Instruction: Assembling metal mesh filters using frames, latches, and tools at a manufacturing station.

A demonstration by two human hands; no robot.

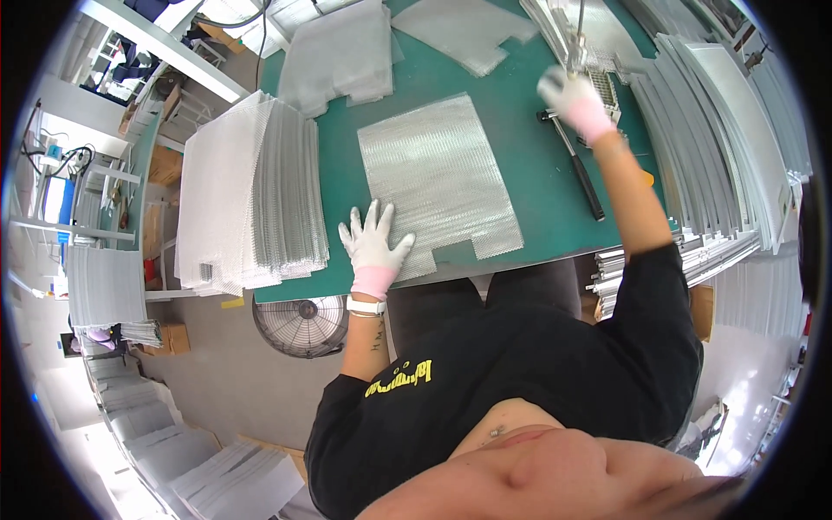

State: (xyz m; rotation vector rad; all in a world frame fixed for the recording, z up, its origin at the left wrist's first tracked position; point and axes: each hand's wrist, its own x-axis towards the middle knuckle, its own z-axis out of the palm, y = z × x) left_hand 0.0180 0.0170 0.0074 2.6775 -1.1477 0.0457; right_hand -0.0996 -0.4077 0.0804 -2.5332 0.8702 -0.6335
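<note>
A silvery mesh sheet (438,165) with a notch cut in its near edge lies on the green worktop. My left hand (375,243), in a white glove with a pink cuff, rests on the sheet's near left corner with its fingers spread. My right hand (575,100), gloved the same way, is raised at the far right. Motion smears its fingers, so I cannot tell whether they grip anything. Just beyond it a metal tool (578,54) hangs down on a thin line. A hammer-like tool with a black handle (587,186) lies below that hand.
To the left stands a thick stack of mesh sheets (221,191). More sheets (338,56) lie at the back, beside a notched sheet (459,30). Tall stacked panels (715,130) line the right side. A small slotted bin (605,91) sits near my right hand. A floor fan (301,325) stands below the table.
</note>
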